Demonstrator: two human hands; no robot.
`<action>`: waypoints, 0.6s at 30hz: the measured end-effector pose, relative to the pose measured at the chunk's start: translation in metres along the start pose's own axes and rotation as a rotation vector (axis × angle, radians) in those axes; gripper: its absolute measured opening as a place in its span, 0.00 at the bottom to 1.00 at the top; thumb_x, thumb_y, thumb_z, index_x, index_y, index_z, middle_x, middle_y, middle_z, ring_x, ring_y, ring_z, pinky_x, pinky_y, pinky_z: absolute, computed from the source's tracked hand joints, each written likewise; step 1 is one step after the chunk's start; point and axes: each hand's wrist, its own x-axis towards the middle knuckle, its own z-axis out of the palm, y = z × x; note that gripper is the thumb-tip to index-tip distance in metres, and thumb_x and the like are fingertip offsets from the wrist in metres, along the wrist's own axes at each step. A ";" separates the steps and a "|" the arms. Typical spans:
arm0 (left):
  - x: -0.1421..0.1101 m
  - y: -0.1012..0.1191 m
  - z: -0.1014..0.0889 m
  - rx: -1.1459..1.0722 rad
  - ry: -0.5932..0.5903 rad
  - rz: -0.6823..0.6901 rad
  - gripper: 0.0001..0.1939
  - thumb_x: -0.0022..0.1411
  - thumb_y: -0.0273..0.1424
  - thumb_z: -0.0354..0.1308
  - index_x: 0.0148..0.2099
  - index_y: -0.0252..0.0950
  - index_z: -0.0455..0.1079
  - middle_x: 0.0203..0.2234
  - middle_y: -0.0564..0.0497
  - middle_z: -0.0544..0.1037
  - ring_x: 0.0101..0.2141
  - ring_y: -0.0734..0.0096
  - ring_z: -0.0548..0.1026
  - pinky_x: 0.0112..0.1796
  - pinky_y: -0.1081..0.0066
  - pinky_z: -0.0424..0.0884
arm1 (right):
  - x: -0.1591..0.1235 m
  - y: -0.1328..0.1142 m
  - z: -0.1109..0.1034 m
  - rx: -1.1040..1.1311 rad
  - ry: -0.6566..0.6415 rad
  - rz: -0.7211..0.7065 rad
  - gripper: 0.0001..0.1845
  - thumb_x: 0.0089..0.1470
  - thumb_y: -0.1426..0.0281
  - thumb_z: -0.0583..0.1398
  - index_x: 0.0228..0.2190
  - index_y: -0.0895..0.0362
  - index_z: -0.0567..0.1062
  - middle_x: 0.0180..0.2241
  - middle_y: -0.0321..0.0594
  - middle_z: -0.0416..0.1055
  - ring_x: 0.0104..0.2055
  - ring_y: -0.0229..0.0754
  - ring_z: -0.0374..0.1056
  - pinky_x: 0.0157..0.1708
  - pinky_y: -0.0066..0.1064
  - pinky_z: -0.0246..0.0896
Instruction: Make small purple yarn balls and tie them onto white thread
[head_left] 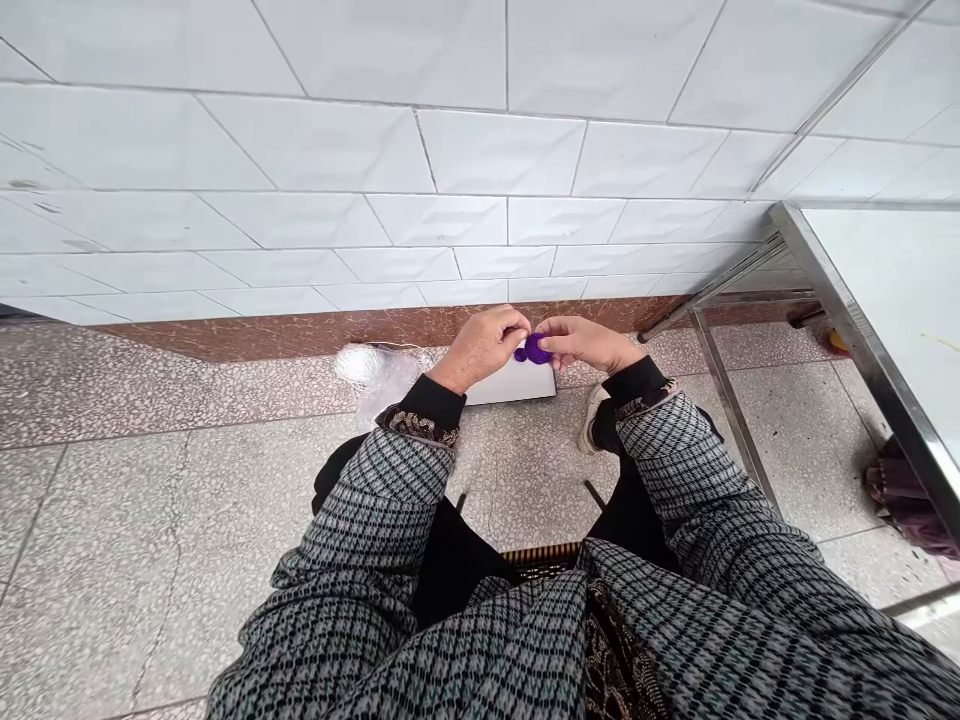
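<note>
My right hand [583, 342] grips a small round purple piece [537, 348] between thumb and fingers; it looks like yarn or crochet work. Close against it on the left shows a smaller purple bit [520, 354]. My left hand [489, 342] is closed in a pinch right beside the purple piece, and what its fingertips hold is too small to make out. Beneath both hands lies a flat white box or board [517, 384] with a dark edge. Left of it, a ball of white yarn [358, 364] sits by a clear plastic bag [391, 385].
A white tiled wall [465, 150] rises just ahead, with a brown skirting [300, 335] along the speckled floor [247, 520]. On the right stands a metal-framed table [862, 330]. Dark cloth [904, 495] lies beneath it. A white shoe [592, 420] is near the board.
</note>
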 end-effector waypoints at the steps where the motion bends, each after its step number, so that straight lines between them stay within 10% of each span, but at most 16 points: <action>1: 0.000 0.000 -0.001 -0.011 0.028 -0.014 0.08 0.67 0.25 0.57 0.36 0.38 0.76 0.35 0.48 0.83 0.39 0.64 0.79 0.46 0.64 0.75 | -0.002 -0.002 0.000 0.032 -0.035 -0.010 0.06 0.61 0.75 0.70 0.38 0.57 0.78 0.29 0.36 0.77 0.25 0.34 0.71 0.25 0.23 0.70; 6: 0.003 -0.001 0.003 -0.063 0.093 -0.121 0.08 0.68 0.26 0.57 0.38 0.37 0.77 0.36 0.48 0.84 0.39 0.64 0.80 0.46 0.65 0.75 | -0.003 -0.001 -0.003 0.184 -0.156 -0.073 0.15 0.57 0.67 0.73 0.43 0.57 0.77 0.30 0.34 0.77 0.23 0.33 0.70 0.25 0.25 0.70; 18: -0.002 -0.001 0.022 -0.025 -0.159 0.031 0.10 0.71 0.28 0.56 0.37 0.37 0.77 0.36 0.47 0.85 0.38 0.64 0.80 0.43 0.66 0.73 | 0.011 0.004 0.002 0.217 0.338 -0.174 0.15 0.58 0.76 0.69 0.40 0.54 0.69 0.28 0.29 0.75 0.25 0.31 0.70 0.29 0.23 0.71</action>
